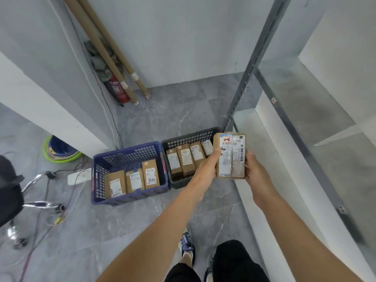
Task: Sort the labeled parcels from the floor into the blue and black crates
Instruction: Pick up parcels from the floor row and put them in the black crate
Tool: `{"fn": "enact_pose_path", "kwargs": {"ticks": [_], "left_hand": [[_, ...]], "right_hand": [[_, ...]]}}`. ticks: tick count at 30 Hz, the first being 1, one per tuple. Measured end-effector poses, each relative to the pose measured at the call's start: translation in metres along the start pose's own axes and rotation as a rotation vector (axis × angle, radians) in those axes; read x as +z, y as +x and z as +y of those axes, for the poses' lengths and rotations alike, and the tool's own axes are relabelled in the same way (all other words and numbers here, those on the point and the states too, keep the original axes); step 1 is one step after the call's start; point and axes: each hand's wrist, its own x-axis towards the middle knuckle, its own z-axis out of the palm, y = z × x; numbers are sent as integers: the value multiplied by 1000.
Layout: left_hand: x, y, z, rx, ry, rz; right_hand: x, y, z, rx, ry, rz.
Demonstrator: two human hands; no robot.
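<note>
Head view: parcel sits clamped between left hand and right hand grips.

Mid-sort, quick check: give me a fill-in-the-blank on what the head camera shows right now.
1. The blue crate holds ____ parcels.
2. The black crate shows ____ parcels not hidden by anything.
3. The left hand and the right hand each have a grip on one parcel, held up in front of the ____ crate.
4. The blue crate stands to the ____ of the black crate.

Missing words: three; four; black; left.
</note>
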Motion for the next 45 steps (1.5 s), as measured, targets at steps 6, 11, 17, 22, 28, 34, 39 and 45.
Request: {"fn": "enact_pose_path", "kwargs": {"ticks": [6,11,17,22,28,34,39,45], "left_hand": [[-8,72,17,-84,12,-1],[-5,144,22,-198,26,10],[4,237,11,-312,7,41],[3,310,-23,-374,8,53],[-9,399,-86,-500,-91,69],[-27,481,-164,-572,-61,94],[-36,537,-230,-599,-69,129],[-42,579,-294,-682,-41,101]], "right_hand": [[5,79,-15,141,-32,-20],[-1,157,-13,226,-100,-64],[-10,255,7,334,-158,-97],[-7,327,40,447,-207,-81],[3,411,106,505,-345,-91],[18,492,190,563,-451,-74],[28,543,250,617,-456,-61],[31,590,319,633,-482,-57]]}}
